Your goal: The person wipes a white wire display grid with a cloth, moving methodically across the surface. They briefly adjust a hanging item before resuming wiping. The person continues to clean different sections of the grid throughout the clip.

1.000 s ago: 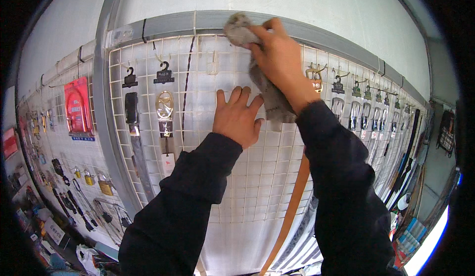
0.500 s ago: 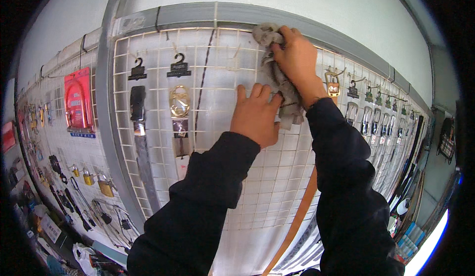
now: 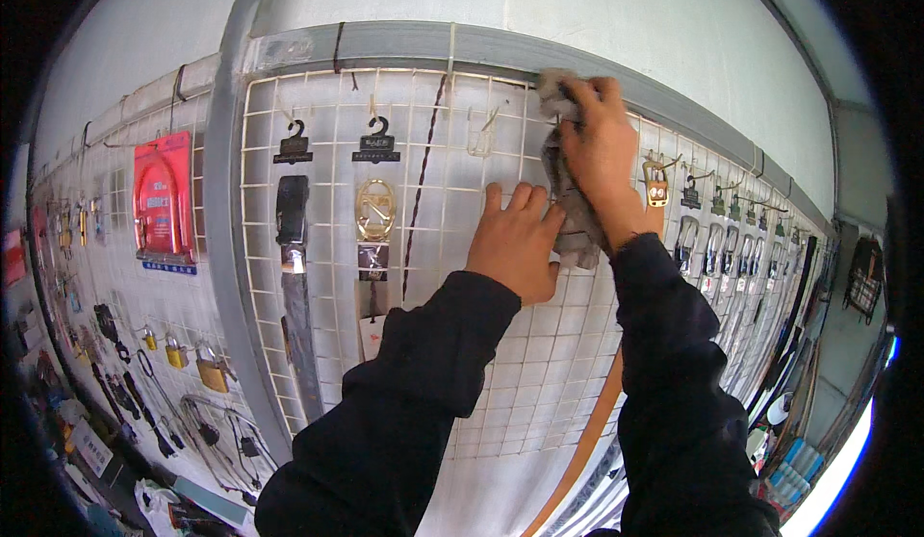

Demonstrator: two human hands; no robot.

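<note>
My right hand [image 3: 599, 147] grips a crumpled grey rag [image 3: 570, 208] against the top of a white wire grid panel [image 3: 539, 364], just under a grey metal beam [image 3: 404, 44]. The rag hangs down the grid, partly hidden behind that hand. Lower and to the left, my left hand [image 3: 515, 245] rests on the wires with its fingers spread and pointing up. Its palm side is hidden. A bare wire hook [image 3: 493, 118] sticks out just above its fingertips.
Packaged belts hang left of my hands, one with a gold buckle [image 3: 375, 212], one with a black buckle [image 3: 293, 212]. A brown belt [image 3: 589, 436] hangs behind my right arm. More belts [image 3: 731, 253] line the right side. Left of the post [image 3: 229, 171] hang a red package [image 3: 164, 200] and padlocks [image 3: 210, 369].
The whole view has shifted, so the grid and both hands appear lower and farther right. My right hand has moved slightly rightward along the top of the grid with the rag.
</note>
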